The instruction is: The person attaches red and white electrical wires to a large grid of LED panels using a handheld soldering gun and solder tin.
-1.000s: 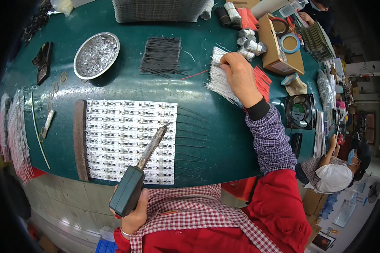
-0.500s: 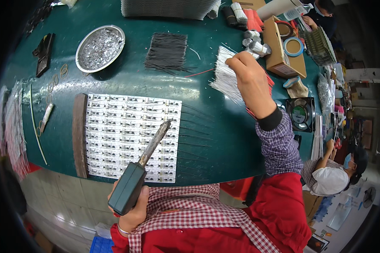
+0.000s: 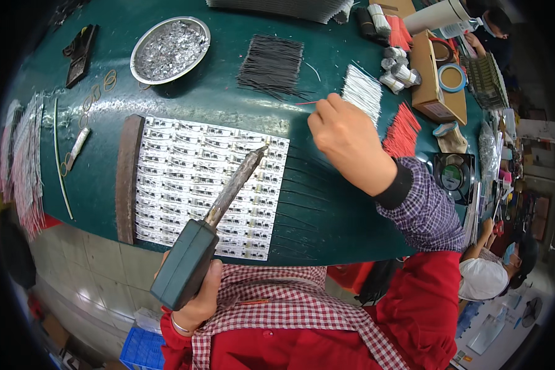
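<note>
My left hand is wrapped round the dark green handle of a soldering iron. Its tip rests at or just above the upper right part of a white circuit board panel; contact cannot be made out. Black wires stick out from the panel's right edge. To the right of the panel, over the table, my right hand is closed in a pinch, with a thin red wire poking out past its fingers. Beyond that hand lie bundles of white wires and red wires.
A dark bar lies along the panel's left edge. Farther back are a metal bowl of silvery scraps and a pile of black wires. A cardboard box and a small fan stand right. Two people sit at the right.
My right hand has moved left and nearer, from over the white wires toward the panel, with the red wire. The iron's tip has shifted up the panel. The whole view has shifted slightly.
</note>
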Demonstrator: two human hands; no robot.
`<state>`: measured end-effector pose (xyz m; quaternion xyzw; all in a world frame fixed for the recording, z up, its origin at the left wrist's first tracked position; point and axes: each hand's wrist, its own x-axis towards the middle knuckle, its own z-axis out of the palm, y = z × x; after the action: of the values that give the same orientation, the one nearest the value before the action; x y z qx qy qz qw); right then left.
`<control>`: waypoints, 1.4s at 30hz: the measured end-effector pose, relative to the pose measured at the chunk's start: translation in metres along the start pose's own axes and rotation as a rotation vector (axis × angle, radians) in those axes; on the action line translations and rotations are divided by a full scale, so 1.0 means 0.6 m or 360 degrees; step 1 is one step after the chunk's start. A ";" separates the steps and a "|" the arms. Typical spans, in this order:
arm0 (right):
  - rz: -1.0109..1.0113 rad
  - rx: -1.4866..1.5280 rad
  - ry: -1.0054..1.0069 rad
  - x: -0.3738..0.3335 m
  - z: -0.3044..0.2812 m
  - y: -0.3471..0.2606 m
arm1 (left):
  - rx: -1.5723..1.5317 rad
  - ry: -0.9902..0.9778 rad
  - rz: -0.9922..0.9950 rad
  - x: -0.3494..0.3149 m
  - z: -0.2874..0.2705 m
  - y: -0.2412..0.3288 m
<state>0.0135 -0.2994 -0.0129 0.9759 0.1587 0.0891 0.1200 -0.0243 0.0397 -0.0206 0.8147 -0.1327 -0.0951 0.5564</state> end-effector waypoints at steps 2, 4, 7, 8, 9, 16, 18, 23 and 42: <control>0.0064 0.0231 0.0130 -0.005 -0.011 -0.005 | 0.0085 -0.0050 -0.0060 -0.003 -0.002 -0.005; 0.0135 0.0463 0.0257 -0.014 -0.012 -0.019 | 0.0023 -0.0044 -0.0102 0.007 0.003 0.007; 0.0271 0.0900 0.0407 -0.036 0.012 -0.041 | -0.0056 -0.0074 -0.0144 0.034 0.021 0.022; 0.0316 0.1011 0.0473 -0.043 0.023 -0.046 | -0.0067 -0.0106 -0.0148 0.042 0.025 0.026; 0.0360 0.1121 0.0539 -0.050 0.033 -0.052 | -0.0064 -0.0112 -0.0152 0.050 0.027 0.030; 0.0306 0.1126 0.0536 -0.053 0.044 -0.066 | -0.0005 -0.0174 -0.0024 0.070 0.041 0.032; 0.0298 0.1102 0.0519 -0.052 0.043 -0.065 | -0.0006 -0.0186 -0.0014 0.074 0.043 0.034; 0.0271 0.1045 0.0500 -0.054 0.045 -0.064 | -0.0089 -0.0294 -0.0197 0.086 0.045 0.050; 0.0239 0.1041 0.0490 -0.053 0.045 -0.066 | 0.0062 -0.0310 0.0041 0.084 0.049 0.042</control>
<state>-0.0217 -0.2790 -0.0531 0.9468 0.1228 0.1881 -0.2306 0.0116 -0.0110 -0.0083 0.8105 -0.1984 -0.1639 0.5261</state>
